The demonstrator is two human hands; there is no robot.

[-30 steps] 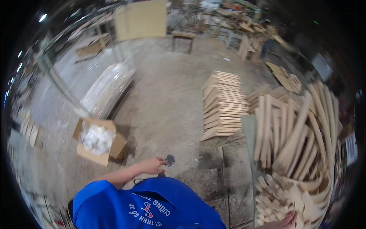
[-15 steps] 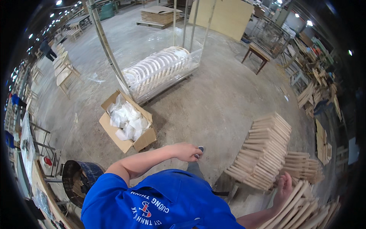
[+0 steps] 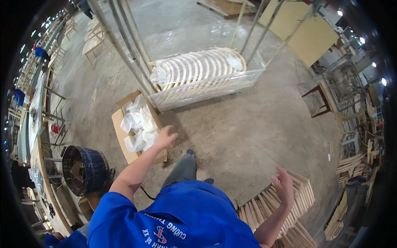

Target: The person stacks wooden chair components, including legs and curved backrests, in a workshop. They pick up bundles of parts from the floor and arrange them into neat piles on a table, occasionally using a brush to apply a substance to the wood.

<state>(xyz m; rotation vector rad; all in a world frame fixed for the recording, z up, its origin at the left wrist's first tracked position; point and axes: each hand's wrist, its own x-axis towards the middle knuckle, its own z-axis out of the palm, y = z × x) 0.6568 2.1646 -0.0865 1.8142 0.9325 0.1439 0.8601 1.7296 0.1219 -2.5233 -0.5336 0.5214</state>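
Note:
My left hand (image 3: 166,137) reaches forward with its fingers loosely apart and nothing in them. It is nearest to an open cardboard box (image 3: 118,126) filled with crumpled white plastic wrapping (image 3: 142,124). My right hand (image 3: 283,186) is raised over a stack of pale wooden slats (image 3: 304,189), fingers parted and holding nothing that I can see. The forearm hides part of that stack. Ahead stands a metal-post trolley (image 3: 211,91) wrapped in clear film, loaded with a row of curved pale wooden parts (image 3: 198,68).
A dark blue drum (image 3: 95,167) with scraps inside stands at left beside a long workbench (image 3: 45,182). Right of the trolley are a small wooden table (image 3: 322,97) and a large yellowish board (image 3: 300,31). Wood pieces (image 3: 351,163) lie piled at far right. Another person (image 3: 85,8) is far off.
My view has turned to the right, and I have moved closer to the trolley. My left hand now reaches out near the box. My right hand has lifted higher over the slats.

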